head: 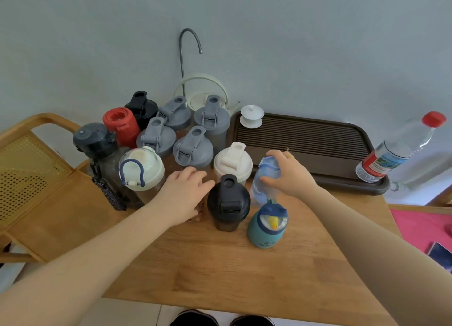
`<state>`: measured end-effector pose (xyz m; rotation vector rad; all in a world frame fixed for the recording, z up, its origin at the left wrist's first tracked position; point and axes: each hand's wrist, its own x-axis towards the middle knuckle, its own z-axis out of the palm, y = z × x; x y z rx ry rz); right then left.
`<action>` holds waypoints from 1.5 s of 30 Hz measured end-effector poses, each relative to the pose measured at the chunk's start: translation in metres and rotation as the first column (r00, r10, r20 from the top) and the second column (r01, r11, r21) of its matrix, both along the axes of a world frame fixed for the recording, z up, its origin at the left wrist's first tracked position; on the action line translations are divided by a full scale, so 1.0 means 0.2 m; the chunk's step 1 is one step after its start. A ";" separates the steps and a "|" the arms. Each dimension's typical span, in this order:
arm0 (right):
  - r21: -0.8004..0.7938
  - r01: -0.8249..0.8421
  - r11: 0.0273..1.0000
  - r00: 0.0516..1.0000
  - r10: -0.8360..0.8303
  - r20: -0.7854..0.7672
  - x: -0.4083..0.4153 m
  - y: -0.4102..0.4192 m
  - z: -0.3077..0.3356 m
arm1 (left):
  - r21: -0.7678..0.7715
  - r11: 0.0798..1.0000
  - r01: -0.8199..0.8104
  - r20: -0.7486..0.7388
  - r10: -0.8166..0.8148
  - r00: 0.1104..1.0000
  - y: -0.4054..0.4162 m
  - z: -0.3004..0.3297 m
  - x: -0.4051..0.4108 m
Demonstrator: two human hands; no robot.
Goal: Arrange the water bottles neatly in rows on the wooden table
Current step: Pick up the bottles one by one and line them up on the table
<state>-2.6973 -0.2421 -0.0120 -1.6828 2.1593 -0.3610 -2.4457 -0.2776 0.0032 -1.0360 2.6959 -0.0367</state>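
My right hand (286, 174) gripped the pale blue bottle (265, 179) by its top, near the table's (220, 264) back edge beside the tray (318, 159). My left hand (183, 193) seemed, half hidden, to clasp a clear bottle. I judged setting the blue one level with the white shaker (232, 162) best.

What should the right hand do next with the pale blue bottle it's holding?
Probably set it down upright to the right of the white-lidded bottle. The right hand grips the pale blue bottle there, that spot on the table looks bare, and it would extend that row.
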 end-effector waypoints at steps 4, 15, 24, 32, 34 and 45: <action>-0.074 0.058 0.996 0.998 -0.060 -0.014 0.09 -0.02 -0.05 | -0.063 0.998 -0.001 -0.061 -0.003 0.998 0.02 -0.03 -0.02; -0.125 0.286 0.950 0.799 -0.164 0.579 0.07 0.36 -0.14 | -0.064 0.995 0.075 -0.116 -0.082 0.990 0.03 -0.14 0.05; 0.043 0.389 0.920 0.741 -0.340 0.579 0.24 0.49 -0.44 | 0.044 0.994 0.095 -0.238 -0.082 0.968 0.02 -0.12 0.08; 0.005 0.481 0.877 0.722 -0.400 0.565 0.35 0.41 -0.43 | -0.006 0.999 0.049 -0.294 -0.048 0.954 0.04 -0.16 0.04; -0.006 0.500 0.866 0.716 -0.410 0.565 0.37 0.40 -0.42 | -0.008 1.000 0.026 -0.299 -0.027 0.954 0.05 -0.17 0.03; -0.329 0.273 0.904 0.961 -0.243 0.131 0.51 0.40 -0.21 | -0.217 0.955 0.201 -0.606 -0.293 0.740 0.03 -0.05 0.26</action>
